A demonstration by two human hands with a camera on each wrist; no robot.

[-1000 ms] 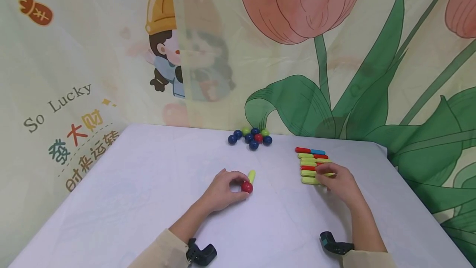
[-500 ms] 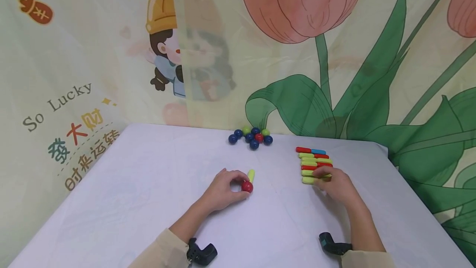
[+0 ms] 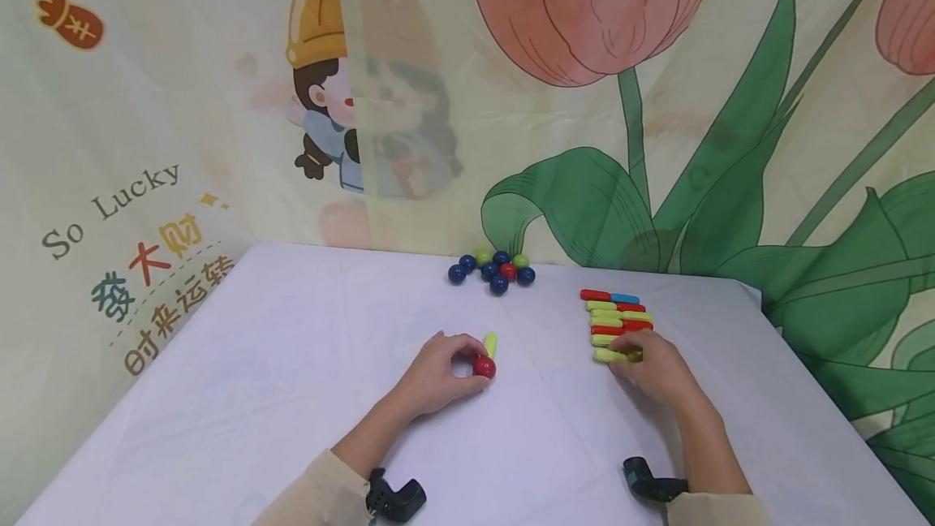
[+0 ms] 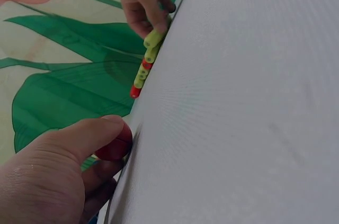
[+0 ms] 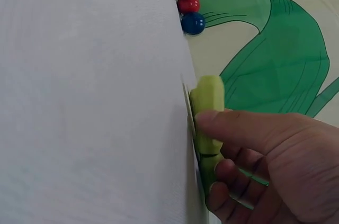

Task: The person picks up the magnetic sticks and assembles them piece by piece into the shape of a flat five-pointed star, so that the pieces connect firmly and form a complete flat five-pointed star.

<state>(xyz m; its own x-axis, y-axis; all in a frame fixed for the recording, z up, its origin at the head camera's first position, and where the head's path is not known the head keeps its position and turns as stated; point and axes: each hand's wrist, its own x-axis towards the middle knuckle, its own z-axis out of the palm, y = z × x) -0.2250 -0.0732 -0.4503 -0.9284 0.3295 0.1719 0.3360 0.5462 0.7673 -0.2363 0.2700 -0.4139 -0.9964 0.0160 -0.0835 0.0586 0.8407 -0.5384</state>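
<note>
In the head view my left hand [image 3: 438, 376] pinches a shiny red ball [image 3: 484, 367] between thumb and fingers, low over the white table. A short yellow-green stick [image 3: 491, 342] points away from the ball's far side; whether they are joined is hard to tell. My right hand [image 3: 657, 368] holds the nearest yellow-green stick [image 3: 606, 355] of a row at the right. In the right wrist view my thumb presses along that stick's side, with the fingers curled behind it. The left wrist view shows the ball [image 4: 117, 144] under my left thumb.
Several red, yellow-green and blue sticks [image 3: 612, 307] lie stacked in a row beyond my right hand. At the table's back edge sits a cluster of blue, green and red balls [image 3: 499, 270]. A printed cloth [image 3: 570, 120] hangs behind the white table [image 3: 292, 331].
My right hand has shifted slightly left and closer to me along the nearest stick, which now lies a bit askew from the row. The left hand's stick has tilted marginally left.
</note>
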